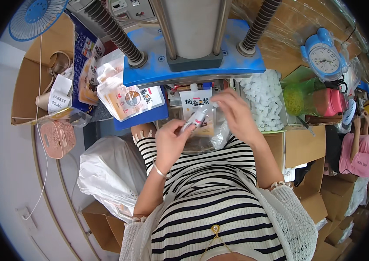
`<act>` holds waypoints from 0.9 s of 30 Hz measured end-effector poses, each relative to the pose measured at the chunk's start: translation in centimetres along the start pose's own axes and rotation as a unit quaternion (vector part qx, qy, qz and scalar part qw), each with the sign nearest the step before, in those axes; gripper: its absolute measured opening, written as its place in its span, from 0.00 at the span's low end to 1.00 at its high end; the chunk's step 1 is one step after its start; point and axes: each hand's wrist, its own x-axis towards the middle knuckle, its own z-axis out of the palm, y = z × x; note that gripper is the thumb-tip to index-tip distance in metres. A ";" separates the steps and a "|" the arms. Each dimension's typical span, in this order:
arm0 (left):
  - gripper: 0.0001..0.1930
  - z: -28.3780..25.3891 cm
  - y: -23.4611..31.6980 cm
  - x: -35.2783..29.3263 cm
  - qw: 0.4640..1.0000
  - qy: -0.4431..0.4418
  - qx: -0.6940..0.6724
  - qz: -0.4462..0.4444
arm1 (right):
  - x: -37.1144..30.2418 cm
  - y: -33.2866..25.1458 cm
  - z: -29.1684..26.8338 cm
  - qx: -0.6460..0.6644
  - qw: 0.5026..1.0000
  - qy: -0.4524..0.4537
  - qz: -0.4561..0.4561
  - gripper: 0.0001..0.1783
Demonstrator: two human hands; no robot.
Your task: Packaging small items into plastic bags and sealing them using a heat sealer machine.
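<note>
Below blue press plate (149, 63): spouted pouch (190, 103); left hand (170, 141) pinching white tube (194, 120); right hand (239, 119) curled, cannot tell around what. Step seems tube handling; next calls for steady pinch.

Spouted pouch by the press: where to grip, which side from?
Likely pinch the spouted pouch by its lower right edge, from the wearer's side: its face is turned that way, the blue press plate crowds its spout, and the left hand with the white tube partly covers its lower left.

Bright light, bent edges, black corners
</note>
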 end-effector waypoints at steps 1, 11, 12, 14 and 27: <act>0.12 0.7 -0.8 0.0 1.000 0.000 0.000 -0.001 | 0.9 -0.4 0.1 -0.102 0.992 -0.041 -0.070 0.08; 0.12 3.6 -3.2 1.5 0.956 -0.126 -0.230 -0.130 | 0.8 4.2 2.3 -0.022 0.999 -0.012 0.042 0.13; 0.13 3.5 -2.9 2.3 0.952 -0.103 -0.259 -0.129 | 0.7 4.2 1.7 -0.072 0.996 0.032 0.040 0.14; 0.13 2.9 -3.4 4.1 0.948 -0.071 -0.277 -0.139 | 0.3 4.1 0.3 -0.167 0.979 0.114 0.031 0.15; 0.27 -1.4 -1.1 4.4 0.902 0.161 0.390 0.084 | -1.5 6.6 -3.0 -0.556 0.818 0.141 0.035 0.13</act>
